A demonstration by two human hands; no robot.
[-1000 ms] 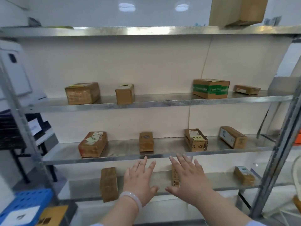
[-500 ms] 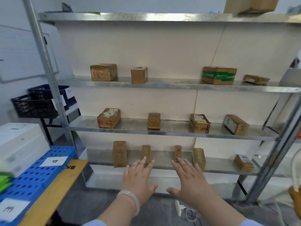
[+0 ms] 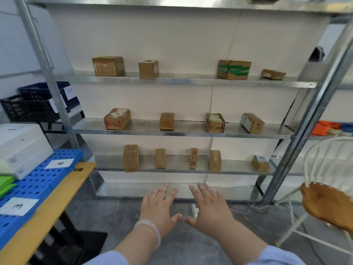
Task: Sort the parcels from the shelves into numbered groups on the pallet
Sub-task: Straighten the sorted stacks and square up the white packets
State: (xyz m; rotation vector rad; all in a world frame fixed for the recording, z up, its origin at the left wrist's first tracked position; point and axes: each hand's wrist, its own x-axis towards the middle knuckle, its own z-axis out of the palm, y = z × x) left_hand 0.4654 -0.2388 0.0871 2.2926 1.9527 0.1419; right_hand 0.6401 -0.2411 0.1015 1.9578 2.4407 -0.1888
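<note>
Sort barely begun, my read: parcels (image 3: 116, 121) fill shelves (image 3: 181, 131) at 12 o'clock. Left hand (image 3: 158, 209), right hand (image 3: 212, 209) empty, fingers spread. Pallet (image 3: 63, 175) at 9, slots 3, 4 bare.

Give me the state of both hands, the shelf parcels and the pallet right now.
Left hand: open, holding nothing.
Right hand: open, holding nothing.
Upper parcels: four, at rest, untouched.
Middle parcels: four, at rest, untouched.
Lower parcels: five, four standing on end.
Pallet: white box on it near label 4.
</note>
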